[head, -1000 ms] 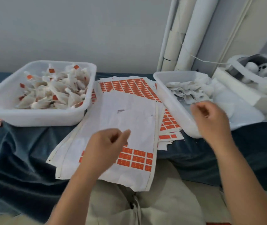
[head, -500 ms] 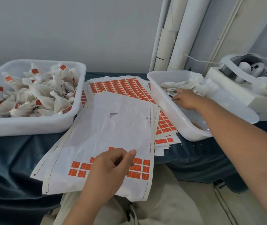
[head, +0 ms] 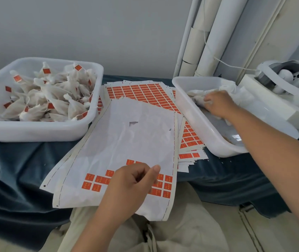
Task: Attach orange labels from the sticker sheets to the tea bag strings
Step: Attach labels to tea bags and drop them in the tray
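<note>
A mostly peeled sticker sheet (head: 127, 135) lies in front of me with a few orange labels (head: 96, 182) left along its near edge. My left hand (head: 132, 184) hovers over those labels with fingers loosely curled and the thumb raised, holding nothing that I can see. A full sheet of orange labels (head: 141, 93) lies behind it. My right hand (head: 218, 104) reaches into the right white tub (head: 196, 120) and grasps unlabelled tea bags (head: 198, 95). The left white tub (head: 35, 131) holds several labelled tea bags (head: 50, 95).
Everything rests on a dark blue cloth (head: 17, 170). More label sheets (head: 190, 140) stick out under the right tub. A white box with a headset (head: 281, 82) stands at the far right. White pipes (head: 205, 33) run up the wall behind.
My right hand moved from above the right tub's near rim into the tub and onto the tea bags. My left hand stayed over the sheet's near edge. The view shifted slightly.
</note>
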Tool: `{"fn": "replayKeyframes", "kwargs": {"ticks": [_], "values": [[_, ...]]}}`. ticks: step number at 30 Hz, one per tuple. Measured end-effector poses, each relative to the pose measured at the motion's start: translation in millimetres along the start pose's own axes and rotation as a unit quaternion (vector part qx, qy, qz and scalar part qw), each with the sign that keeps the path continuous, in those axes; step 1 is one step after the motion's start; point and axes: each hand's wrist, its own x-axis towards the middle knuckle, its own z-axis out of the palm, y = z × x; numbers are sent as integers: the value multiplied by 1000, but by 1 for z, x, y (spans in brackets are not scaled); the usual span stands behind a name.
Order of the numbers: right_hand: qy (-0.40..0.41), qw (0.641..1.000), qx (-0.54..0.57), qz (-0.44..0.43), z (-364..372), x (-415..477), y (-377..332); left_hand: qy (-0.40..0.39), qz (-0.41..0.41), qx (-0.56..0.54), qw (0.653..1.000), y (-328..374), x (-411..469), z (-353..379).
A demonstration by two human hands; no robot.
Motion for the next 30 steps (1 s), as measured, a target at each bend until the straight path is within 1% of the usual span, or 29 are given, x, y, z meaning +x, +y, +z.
{"fn": "replayKeyframes", "kwargs": {"ticks": [4, 9, 12, 15, 17, 20, 22, 24, 25, 27, 29, 30], "values": [[45, 989, 140, 33, -37, -22, -8, 1, 4, -3, 1000, -2, 0, 1], [76, 965, 252, 6, -77, -74, -26, 6, 12, 7, 1000, -1, 0, 2], [103, 950, 289, -63, -92, -110, -45, 17, 34, 11, 999, -2, -3, 5], [139, 925, 327, -138, -98, -148, -72, 50, 69, 5, 996, -1, -6, 6], [125, 910, 358, -169, -95, -171, -90, 82, 81, -5, 993, 2, -7, 7], [45, 911, 357, -199, -83, -199, -114, 110, 93, -25, 989, 3, -8, 7], [-24, 901, 368, -227, -69, -215, -126, 92, 81, -65, 990, 4, -9, 4], [-71, 873, 419, -240, -55, -228, -133, 41, 56, -92, 993, 5, -10, -2], [-77, 861, 444, -235, -48, -232, -135, 9, 44, -98, 994, 5, -10, -4], [-57, 855, 474, -202, -37, -238, -137, -30, 42, -102, 993, 4, -10, -4], [-28, 859, 486, -155, -28, -243, -139, -12, 67, -80, 994, 3, -11, 0], [-15, 869, 477, -133, -24, -246, -139, 7, 75, -70, 995, 3, -11, 2]]}}
